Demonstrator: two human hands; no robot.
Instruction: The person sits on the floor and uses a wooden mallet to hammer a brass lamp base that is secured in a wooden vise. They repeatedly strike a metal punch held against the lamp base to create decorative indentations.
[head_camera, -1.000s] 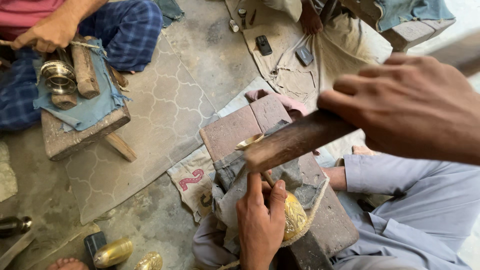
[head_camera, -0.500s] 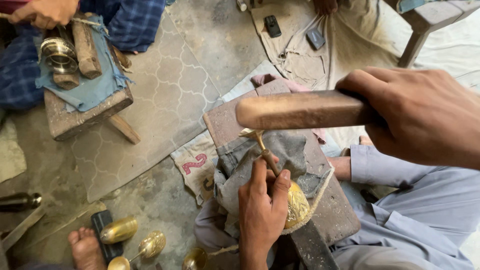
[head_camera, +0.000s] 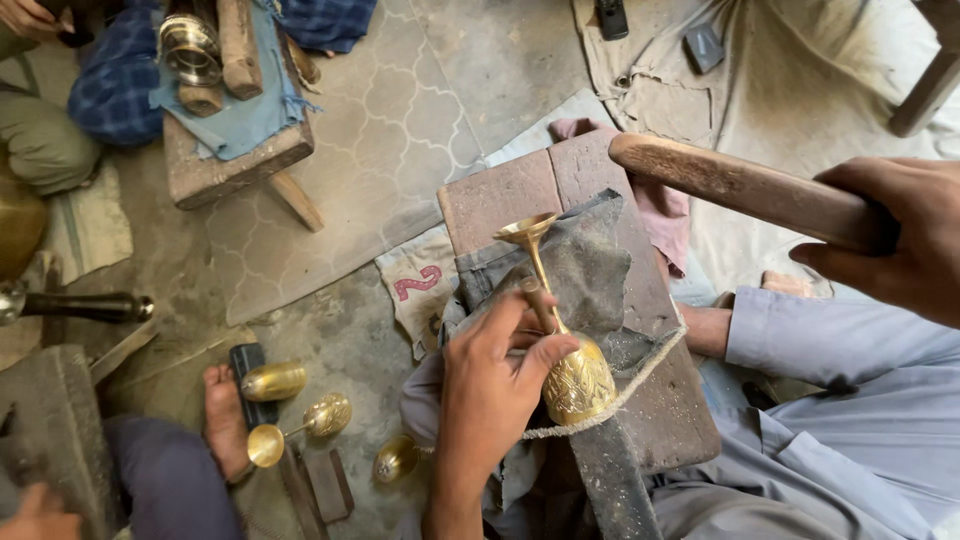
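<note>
Brass goblet (head_camera: 575, 375), its cup already patterned, lay gripped in the left hand (head_camera: 490, 385); the right hand (head_camera: 900, 235) clenched a raised wooden mallet (head_camera: 740, 190), blows seemingly unfinished.

Looking straight down from head height, close over the wooden bench (head_camera: 520, 195) and lap, tiled floor (head_camera: 400, 110) spreading beyond.

left hand (head_camera: 495, 375) gripping brass goblet (head_camera: 565, 350), wooden mallet (head_camera: 745, 190) raised

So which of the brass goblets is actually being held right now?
The engraved goblet lying on the cloth-covered block, gripped by the left hand. The other brass pieces lie untouched on the floor at lower left.
</note>
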